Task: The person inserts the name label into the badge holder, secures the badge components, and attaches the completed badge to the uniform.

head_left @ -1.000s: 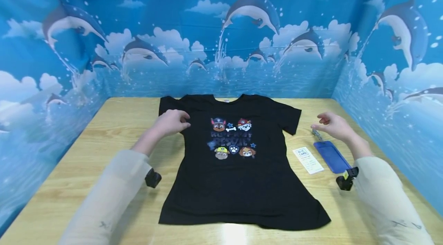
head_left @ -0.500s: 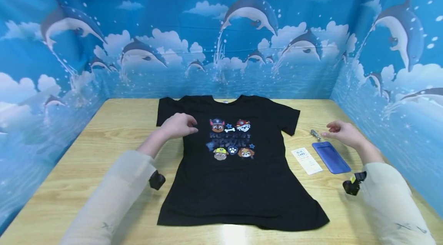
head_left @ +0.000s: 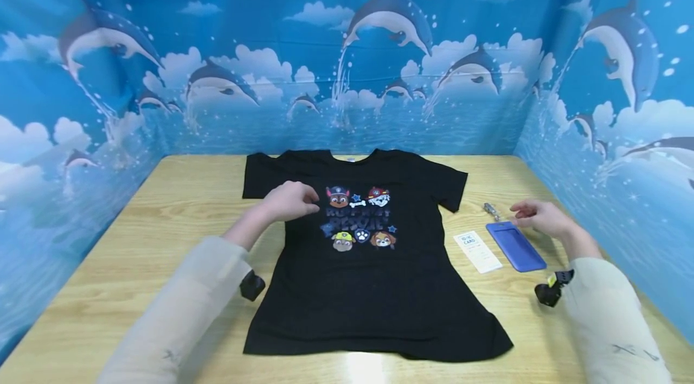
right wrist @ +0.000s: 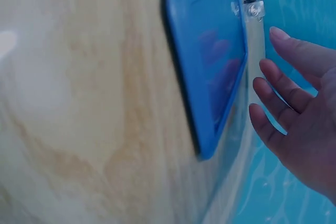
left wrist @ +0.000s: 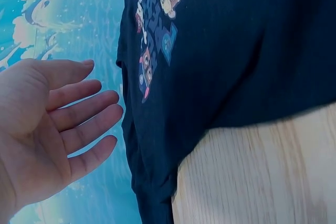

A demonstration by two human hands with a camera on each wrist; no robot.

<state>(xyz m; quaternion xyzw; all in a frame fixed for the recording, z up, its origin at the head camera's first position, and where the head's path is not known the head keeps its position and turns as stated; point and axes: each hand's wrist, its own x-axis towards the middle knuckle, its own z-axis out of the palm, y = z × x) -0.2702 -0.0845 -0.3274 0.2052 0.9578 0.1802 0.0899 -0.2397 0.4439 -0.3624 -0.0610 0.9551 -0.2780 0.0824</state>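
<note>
Looking on from the head and both wrists.
From the head, facing forward and down across the bench (head_left: pixel 179 233) to the curtain (head_left: pixel 244 128); from the left wrist, turned sideways, close to the shirt (head_left: pixel 368 293), shared with the head; from the right, likewise sideways, close to the holder (head_left: pixel 516 246), also shared.

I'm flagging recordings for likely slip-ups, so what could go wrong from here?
The right hand, beside the blue card holder and silver clip, might knock either askew. The white ID card lies loose outside the holder, so a stray brush could shift it. The left hand, apparently over the black T-shirt, might crease the flat fabric if it drags.
</note>
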